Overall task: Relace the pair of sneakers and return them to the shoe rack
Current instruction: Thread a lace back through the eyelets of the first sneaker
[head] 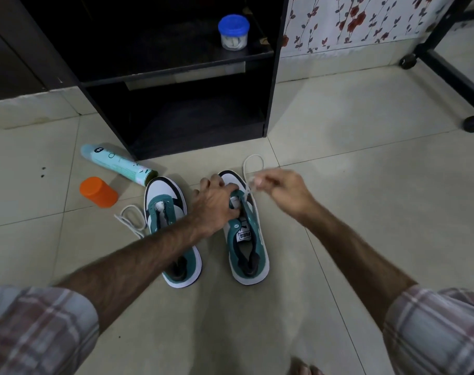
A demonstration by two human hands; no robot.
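Observation:
Two teal-and-white sneakers stand side by side on the tiled floor, toes toward the black shoe rack (271, 77). My left hand (217, 201) grips the front of the right sneaker (248, 247) around its eyelets and tongue. My right hand (279, 189) pinches a white lace (250, 165) that comes up from that sneaker's eyelets and loops beyond the toe; the hand is blurred. The left sneaker (165, 209) has bare eyelets. A second white lace (131, 219) lies loose on the floor to its left.
A light-blue spray can (117, 166) lies on its side left of the rack, with an orange cap (98, 192) beside it. A blue-lidded jar (233, 32) sits on the rack's shelf. A black wheeled frame (446, 71) stands at the far right. My bare foot (303, 368) shows at the bottom.

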